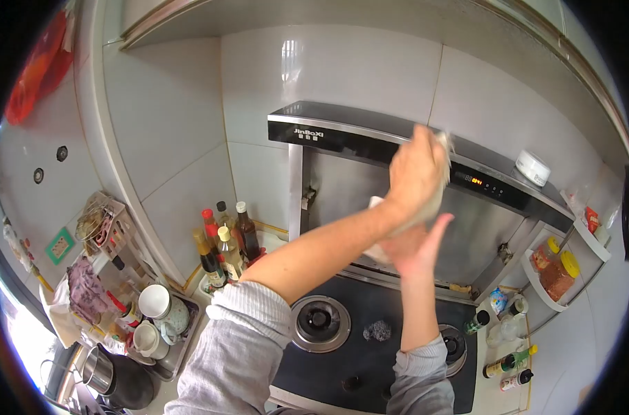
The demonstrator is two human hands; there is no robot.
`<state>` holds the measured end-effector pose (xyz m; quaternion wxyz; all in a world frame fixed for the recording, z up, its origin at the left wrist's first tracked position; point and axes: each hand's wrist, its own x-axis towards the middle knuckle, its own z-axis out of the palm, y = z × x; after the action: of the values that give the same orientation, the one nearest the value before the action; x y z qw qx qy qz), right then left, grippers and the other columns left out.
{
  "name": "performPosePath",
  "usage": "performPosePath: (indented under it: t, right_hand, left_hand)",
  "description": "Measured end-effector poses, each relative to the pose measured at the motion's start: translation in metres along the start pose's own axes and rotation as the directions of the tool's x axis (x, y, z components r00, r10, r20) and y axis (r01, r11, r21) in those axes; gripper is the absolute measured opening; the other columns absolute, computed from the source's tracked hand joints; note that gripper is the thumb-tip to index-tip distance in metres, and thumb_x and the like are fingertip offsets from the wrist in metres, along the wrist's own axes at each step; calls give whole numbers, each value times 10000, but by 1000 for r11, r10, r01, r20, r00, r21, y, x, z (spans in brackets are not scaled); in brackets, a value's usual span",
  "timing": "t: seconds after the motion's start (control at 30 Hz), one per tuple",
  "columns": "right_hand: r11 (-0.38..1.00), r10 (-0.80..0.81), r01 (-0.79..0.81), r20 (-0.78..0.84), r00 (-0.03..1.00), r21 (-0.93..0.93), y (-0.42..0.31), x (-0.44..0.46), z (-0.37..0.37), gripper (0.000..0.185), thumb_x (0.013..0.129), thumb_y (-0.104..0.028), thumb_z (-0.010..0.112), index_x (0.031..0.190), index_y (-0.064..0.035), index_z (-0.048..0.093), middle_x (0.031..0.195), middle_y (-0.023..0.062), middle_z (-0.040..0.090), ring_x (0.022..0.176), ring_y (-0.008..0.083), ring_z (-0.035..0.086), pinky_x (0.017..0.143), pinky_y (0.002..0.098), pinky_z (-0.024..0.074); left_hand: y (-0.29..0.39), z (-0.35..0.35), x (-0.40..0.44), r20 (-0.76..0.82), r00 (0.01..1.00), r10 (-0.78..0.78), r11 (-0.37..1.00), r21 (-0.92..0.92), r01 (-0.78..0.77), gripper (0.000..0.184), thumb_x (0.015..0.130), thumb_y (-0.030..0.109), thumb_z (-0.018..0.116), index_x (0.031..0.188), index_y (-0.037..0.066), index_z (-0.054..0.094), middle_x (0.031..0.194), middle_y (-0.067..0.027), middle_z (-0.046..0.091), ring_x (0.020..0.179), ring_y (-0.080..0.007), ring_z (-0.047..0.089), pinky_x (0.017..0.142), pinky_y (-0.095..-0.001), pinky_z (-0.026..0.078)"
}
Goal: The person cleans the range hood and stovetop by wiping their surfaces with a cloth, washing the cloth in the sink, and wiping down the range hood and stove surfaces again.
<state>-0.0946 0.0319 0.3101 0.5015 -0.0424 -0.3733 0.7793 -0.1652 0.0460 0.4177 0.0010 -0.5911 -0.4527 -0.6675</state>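
My left hand [418,173] is raised in front of the range hood [359,142], its fingers closed on a pale cloth [435,200]. The cloth hangs down from this hand. Just below is my right hand [411,249], near the cloth's lower part and in front of the steel back panel [473,235]. Its thumb is stretched out to the side, and the hand looks open. Motion blur and my left forearm partly hide its fingers. Below both arms lies the black stove [342,373] with a round burner [319,324] and a grey scouring pad [377,330].
Several sauce bottles [229,250] stand left of the stove. Further left are bowls [154,302] on a rack and a dark pot [131,384]. More bottles [500,366] and a corner shelf with jars [560,273] are at the right. A white tub [532,168] sits on the hood.
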Motion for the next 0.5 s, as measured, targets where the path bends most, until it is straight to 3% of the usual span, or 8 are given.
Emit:
performPosePath:
  t: [0.07,0.17,0.23,0.3,0.33,0.4,0.43,0.5]
  right_hand:
    - [986,-135,134,1,991,97,-14,-8,10,923,807,-776,299,1458,-130,198,1457,123,312,1309,335,348,1063,510,298]
    - [974,-219,211,-106,970,-88,-26,15,2,598,937,-507,357,1391,-119,336,1352,107,456,1223,277,467,1004,452,400]
    - [935,-312,280,-127,942,-219,-40,29,12,430,927,-265,452,1323,-101,423,1258,90,537,1143,231,536,953,411,457]
    - [828,-479,457,11,878,-325,-73,41,30,462,832,-53,556,1278,-52,439,1184,93,563,1080,241,568,939,393,480]
    - [769,-548,516,25,836,-379,-90,48,52,525,832,11,508,1338,-22,371,1183,129,550,1074,249,575,919,367,498]
    - [546,-734,566,-27,678,-618,-112,66,98,585,837,22,517,1383,10,310,1239,192,512,1074,249,578,894,344,514]
    - [352,-797,618,122,591,-703,-126,88,100,550,828,6,555,1347,24,374,1210,188,530,1033,224,593,852,314,512]
    - [274,-777,547,153,610,-791,-144,131,106,521,810,-19,607,1302,26,442,1181,171,551,981,201,604,798,291,505]
  left_hand:
    - [-13,6,-23,67,997,39,999,2,-39,241,897,232,468,907,-3,525,855,-250,606,831,-448,557,753,-510,441]
    - [-13,-8,-25,252,946,202,975,40,-219,229,905,204,473,859,4,574,896,-208,617,869,-383,536,782,-469,439]
    - [-21,-22,-2,206,915,348,923,94,-372,234,902,211,478,858,17,601,897,-193,623,865,-365,546,760,-464,437]
    - [-28,-50,23,85,894,440,875,183,-448,246,896,233,486,865,35,630,884,-170,634,867,-342,557,752,-453,432]
    - [-32,-74,33,-14,888,460,864,238,-444,256,891,250,491,872,47,646,869,-153,642,871,-328,563,754,-445,429]
    - [-59,-110,57,-50,907,418,812,468,-349,266,878,276,507,839,69,669,858,-107,658,885,-307,571,770,-451,424]
    - [-80,-126,69,-38,897,440,735,589,-336,265,870,285,518,814,79,677,850,-92,662,889,-298,576,775,-462,422]
    - [-120,-153,82,-29,919,393,598,767,-232,267,858,291,532,768,91,684,833,-69,668,892,-278,585,786,-485,418]
